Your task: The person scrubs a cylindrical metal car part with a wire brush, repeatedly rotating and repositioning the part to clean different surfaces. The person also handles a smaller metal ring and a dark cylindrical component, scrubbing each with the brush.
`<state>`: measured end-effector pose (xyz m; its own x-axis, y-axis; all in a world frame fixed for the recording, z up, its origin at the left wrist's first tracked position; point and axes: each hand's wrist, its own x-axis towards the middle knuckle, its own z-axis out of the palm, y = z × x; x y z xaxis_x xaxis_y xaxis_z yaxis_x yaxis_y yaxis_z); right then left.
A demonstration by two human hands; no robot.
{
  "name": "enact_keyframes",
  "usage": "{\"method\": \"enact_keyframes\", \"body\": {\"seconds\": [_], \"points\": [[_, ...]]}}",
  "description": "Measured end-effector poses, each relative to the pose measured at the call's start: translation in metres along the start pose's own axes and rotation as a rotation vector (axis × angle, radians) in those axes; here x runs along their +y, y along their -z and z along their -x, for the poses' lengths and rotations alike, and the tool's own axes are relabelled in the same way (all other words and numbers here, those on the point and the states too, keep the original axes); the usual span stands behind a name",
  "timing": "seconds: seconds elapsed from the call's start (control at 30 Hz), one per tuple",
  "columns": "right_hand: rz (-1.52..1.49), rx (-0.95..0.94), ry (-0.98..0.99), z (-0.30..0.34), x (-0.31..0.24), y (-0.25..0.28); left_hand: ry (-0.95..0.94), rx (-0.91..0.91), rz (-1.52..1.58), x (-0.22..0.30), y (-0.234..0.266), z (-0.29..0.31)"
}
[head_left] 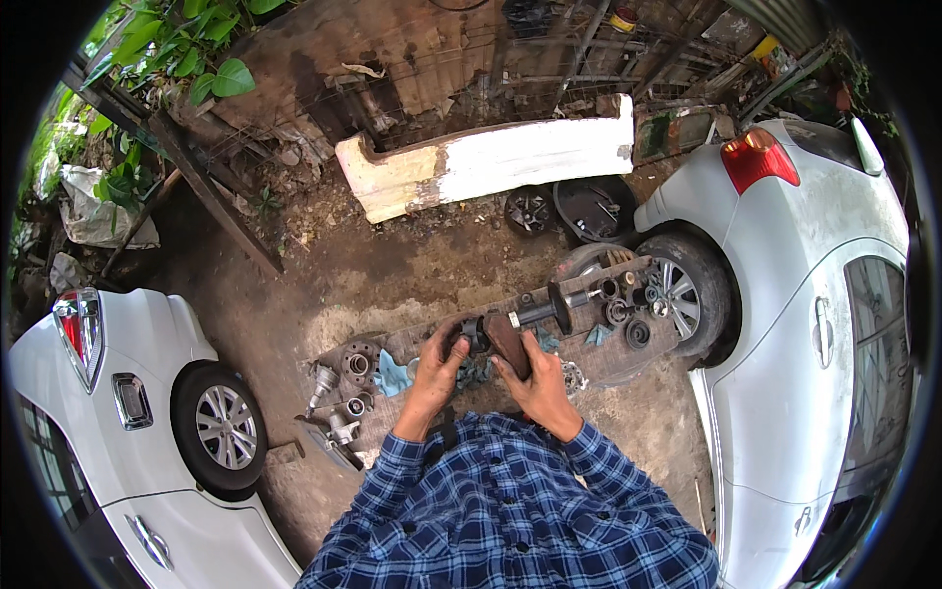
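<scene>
My left hand [434, 371] is closed around the dark, rounded end of a metal shaft. The shaft [535, 315] extends away to the right and carries a wide dark flange [560, 308]. In my right hand [540, 386] is a dark brown oblong piece [506, 344], pinched between thumb and fingers. This piece lies across the shaft beside my left hand; whether it is cloth, abrasive or something firmer I cannot make out. Both hands are above a low bench [446, 330] strewn with machine parts. A blue rag [392, 375] lies left of my left hand.
Ring-shaped parts [637, 334] crowd the bench's right end, and metal housings [341, 429] its left end. White cars stand on the left [118, 412] and right [785, 344]. Beyond the bench are a black basin [596, 206] and a white bumper-like panel [520, 155].
</scene>
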<state>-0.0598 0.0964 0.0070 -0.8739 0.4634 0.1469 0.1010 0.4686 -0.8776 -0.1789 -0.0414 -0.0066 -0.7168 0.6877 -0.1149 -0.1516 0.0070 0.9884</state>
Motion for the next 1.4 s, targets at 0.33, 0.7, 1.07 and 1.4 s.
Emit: {"method": "enact_keyframes", "body": {"seconds": [0.33,0.7,1.07,1.4], "points": [[0.051,0.099,0.050,-0.003,0.002,-0.005,0.000,0.033,-0.124,0.011,-0.005,-0.003],[0.137,0.049,0.078,-0.008,0.007,0.002,0.005,-0.011,-0.235,-0.008,0.001,-0.009],[0.007,0.369,-0.182,-0.007,0.040,0.035,0.059,-0.036,0.776,-0.023,0.016,-0.007],[-0.100,0.307,-0.115,0.003,0.029,0.009,0.116,-0.031,0.842,-0.012,0.002,-0.010]]}}
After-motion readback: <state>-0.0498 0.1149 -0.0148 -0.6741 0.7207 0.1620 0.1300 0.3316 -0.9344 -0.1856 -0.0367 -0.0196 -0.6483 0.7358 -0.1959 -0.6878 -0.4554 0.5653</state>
